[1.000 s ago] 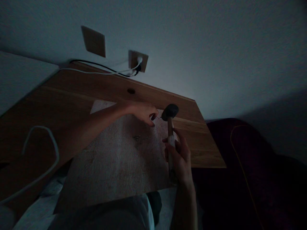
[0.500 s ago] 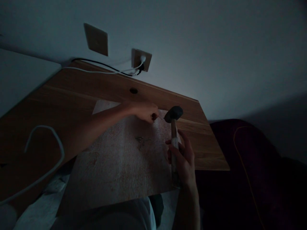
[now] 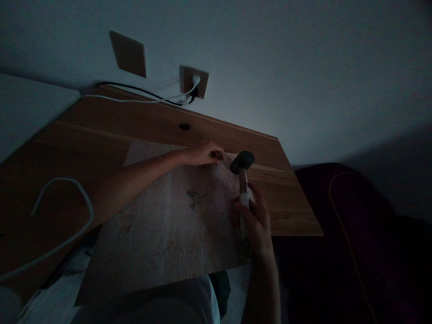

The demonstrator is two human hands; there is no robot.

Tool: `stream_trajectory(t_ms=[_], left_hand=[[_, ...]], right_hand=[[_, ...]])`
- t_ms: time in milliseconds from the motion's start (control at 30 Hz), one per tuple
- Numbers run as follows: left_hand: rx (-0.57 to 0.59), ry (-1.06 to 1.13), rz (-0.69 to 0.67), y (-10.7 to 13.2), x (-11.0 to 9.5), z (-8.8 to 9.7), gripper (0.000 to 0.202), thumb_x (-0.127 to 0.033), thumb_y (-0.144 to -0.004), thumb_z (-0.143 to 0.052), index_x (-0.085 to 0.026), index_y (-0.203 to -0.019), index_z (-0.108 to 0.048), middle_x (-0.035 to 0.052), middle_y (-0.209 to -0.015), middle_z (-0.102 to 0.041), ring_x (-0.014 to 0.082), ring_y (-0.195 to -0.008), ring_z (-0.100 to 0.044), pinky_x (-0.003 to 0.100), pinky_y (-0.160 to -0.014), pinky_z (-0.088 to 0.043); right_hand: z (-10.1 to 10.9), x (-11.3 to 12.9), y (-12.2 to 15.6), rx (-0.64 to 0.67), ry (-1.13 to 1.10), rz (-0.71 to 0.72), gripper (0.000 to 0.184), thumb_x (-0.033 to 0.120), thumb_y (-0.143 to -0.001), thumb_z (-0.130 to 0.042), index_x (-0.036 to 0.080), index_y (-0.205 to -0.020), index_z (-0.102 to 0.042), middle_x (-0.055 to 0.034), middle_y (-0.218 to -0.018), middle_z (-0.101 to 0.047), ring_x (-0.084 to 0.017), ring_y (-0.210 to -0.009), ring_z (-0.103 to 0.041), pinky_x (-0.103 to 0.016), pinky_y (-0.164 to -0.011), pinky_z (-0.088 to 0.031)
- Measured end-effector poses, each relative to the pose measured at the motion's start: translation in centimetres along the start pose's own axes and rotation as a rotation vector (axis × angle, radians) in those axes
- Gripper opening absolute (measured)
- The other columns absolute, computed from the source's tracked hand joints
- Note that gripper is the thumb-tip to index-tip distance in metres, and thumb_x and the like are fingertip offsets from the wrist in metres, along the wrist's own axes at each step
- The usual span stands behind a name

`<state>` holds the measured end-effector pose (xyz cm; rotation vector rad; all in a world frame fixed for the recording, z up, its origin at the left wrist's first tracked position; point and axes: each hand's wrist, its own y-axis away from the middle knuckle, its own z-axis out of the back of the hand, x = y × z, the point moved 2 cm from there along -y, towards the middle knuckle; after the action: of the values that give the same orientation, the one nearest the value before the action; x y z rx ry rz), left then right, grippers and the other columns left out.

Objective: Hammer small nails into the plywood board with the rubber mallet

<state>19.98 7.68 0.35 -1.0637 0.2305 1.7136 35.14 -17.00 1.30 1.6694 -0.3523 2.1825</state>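
My right hand is wrapped round the pale-wrapped handle of a hammer. Its dark head is raised over the right part of a worn, pale board. Close to the board's far right corner, my left hand has its fingers curled in a pinch; what they hold, if anything, is too dark to make out. Thin light marks show between those fingertips and the hammer head. Several small nails lie loose near the board's middle, on my side of the left hand.
Beneath the board is a wooden desk with a cable hole. Cables run along the wall to a socket. A white cord loops at the left. Dark purple upholstery stands to the right.
The view has shifted slightly. My left hand has lifted a little, away from the nails, and its fingers have changed position. The right hand still holds the hammer in nearly the same place.
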Motion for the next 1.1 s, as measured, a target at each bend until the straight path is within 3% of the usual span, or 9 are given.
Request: stream_trajectory(t_ms=[267, 500, 700, 900, 1100], left_hand=[[-0.034, -0.026, 0.014, 0.52, 0.75, -0.32, 0.004, -0.021, -0.089, -0.073, -0.019, -0.092, -0.075, 0.0020, -0.088, -0.077, 0.0152, -0.081, -0.069, 0.026, -0.078, -0.047], [-0.032, -0.013, 0.011, 0.72, 0.71, -0.47, 0.005, -0.021, -0.089, -0.073, -0.019, -0.092, -0.074, 0.0010, -0.086, -0.075, 0.0143, -0.079, -0.068, 0.026, -0.078, -0.047], [-0.066, 0.022, 0.042, 0.81, 0.88, -0.52, 0.023, -0.031, -0.086, -0.084, -0.017, -0.102, -0.074, 0.0036, -0.089, -0.076, 0.0157, -0.080, -0.069, 0.028, -0.077, -0.048], [-0.059, -0.064, 0.016, 0.62, 1.03, -0.47, 0.016, -0.031, -0.090, -0.081, -0.017, -0.090, -0.075, 0.0041, -0.090, -0.074, 0.0160, -0.081, -0.067, 0.027, -0.078, -0.047], [-0.034, -0.120, -0.027, 0.53, 1.12, -0.29, 0.004, -0.021, -0.092, -0.076, -0.018, -0.092, -0.079, 0.0058, -0.094, -0.074, 0.0175, -0.086, -0.068, 0.029, -0.082, -0.048]], right_hand=[[-0.13, 0.36, -0.04, -0.017, -0.001, -0.074, 0.065, 0.041, -0.084, -0.072, 0.030, -0.147, -0.059, 0.0006, -0.092, -0.069, -0.014, -0.062, -0.054, -0.030, -0.056, -0.044], [-0.29, 0.73, 0.04, -0.024, 0.026, -0.032, 0.061, 0.039, -0.085, -0.071, 0.027, -0.144, -0.061, 0.0012, -0.087, -0.069, -0.014, -0.063, -0.054, -0.029, -0.057, -0.045], [-0.31, 0.34, 0.04, -0.020, -0.010, -0.039, 0.062, 0.037, -0.087, -0.071, 0.029, -0.147, -0.058, 0.0012, -0.091, -0.069, -0.012, -0.058, -0.051, -0.027, -0.052, -0.042], [-0.26, 0.55, 0.05, -0.004, -0.034, -0.061, 0.063, 0.037, -0.087, -0.072, 0.029, -0.148, -0.058, 0.0021, -0.089, -0.067, -0.012, -0.058, -0.051, -0.026, -0.052, -0.043], [-0.06, 0.53, -0.01, -0.013, -0.035, -0.053, 0.065, 0.037, -0.085, -0.074, 0.028, -0.147, -0.058, 0.0020, -0.088, -0.070, -0.012, -0.059, -0.052, -0.026, -0.052, -0.042]])
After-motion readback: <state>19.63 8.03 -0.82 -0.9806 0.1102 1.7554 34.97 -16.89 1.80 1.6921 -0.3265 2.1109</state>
